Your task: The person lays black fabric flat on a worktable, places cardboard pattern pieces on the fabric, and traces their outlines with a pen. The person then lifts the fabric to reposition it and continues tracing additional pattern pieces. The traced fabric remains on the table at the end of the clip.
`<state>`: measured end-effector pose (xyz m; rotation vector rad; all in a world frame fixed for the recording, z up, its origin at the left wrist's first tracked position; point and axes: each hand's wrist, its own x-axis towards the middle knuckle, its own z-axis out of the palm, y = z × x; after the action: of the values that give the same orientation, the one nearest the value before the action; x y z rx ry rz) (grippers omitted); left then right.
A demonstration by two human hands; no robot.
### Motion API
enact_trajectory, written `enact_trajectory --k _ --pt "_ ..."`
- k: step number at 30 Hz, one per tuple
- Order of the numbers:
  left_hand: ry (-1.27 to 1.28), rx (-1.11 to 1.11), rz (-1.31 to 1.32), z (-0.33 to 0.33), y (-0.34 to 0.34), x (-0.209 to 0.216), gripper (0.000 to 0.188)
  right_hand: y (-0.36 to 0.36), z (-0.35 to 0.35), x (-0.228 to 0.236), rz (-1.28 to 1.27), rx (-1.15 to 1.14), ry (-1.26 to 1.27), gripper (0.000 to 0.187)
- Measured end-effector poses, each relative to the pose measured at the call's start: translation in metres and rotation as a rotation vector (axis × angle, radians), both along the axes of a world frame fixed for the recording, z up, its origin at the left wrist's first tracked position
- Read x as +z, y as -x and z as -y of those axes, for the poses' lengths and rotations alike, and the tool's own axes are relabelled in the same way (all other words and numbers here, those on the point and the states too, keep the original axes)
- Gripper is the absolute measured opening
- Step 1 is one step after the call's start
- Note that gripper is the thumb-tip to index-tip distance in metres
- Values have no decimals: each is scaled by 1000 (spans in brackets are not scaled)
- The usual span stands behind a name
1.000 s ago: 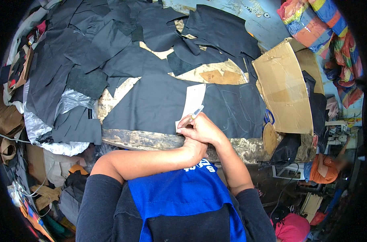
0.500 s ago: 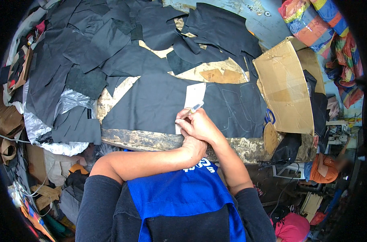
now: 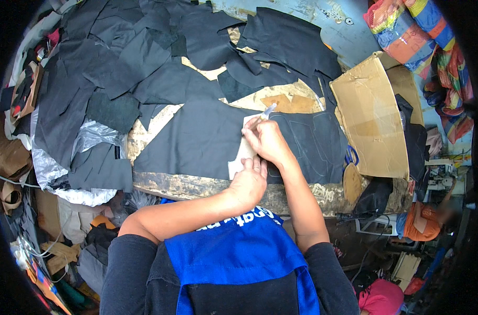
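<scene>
A pale card template [image 3: 244, 149] lies on a smooth black sheet, apparently leather [image 3: 189, 137]. My left hand [image 3: 248, 184] rests on the template's lower part, fingers stretched out and pressing it flat. In my right hand [image 3: 272, 143] is a slim light-coloured pen [image 3: 268, 111], gripped near the template's upper left edge. Its tip is hidden by my fingers. To the right of my right hand, thin pale outlines of curved shapes show on the same black sheet.
Overlapping black pieces [image 3: 128, 63] cover the worn wooden table [image 3: 181, 184] at the left and back. On the right are a cardboard box [image 3: 373, 118], blue-handled scissors [image 3: 352, 155] and a brown oval piece [image 3: 352, 182]. A person in orange [image 3: 420, 220] sits farther right.
My right hand has moved up along the template with the pen. My left hand, bunched below it before, now lies spread on the template's lower part.
</scene>
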<state>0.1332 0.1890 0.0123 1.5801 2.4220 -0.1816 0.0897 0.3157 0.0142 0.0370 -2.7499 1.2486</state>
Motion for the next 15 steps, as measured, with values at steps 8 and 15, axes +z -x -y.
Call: enact_trajectory --k 8,15 --pt "-237 285 471 3 53 -8 73 33 -6 -20 -170 -160 80 12" --pt "-222 327 546 2 62 -10 74 32 -10 -25 -202 -193 33 14"
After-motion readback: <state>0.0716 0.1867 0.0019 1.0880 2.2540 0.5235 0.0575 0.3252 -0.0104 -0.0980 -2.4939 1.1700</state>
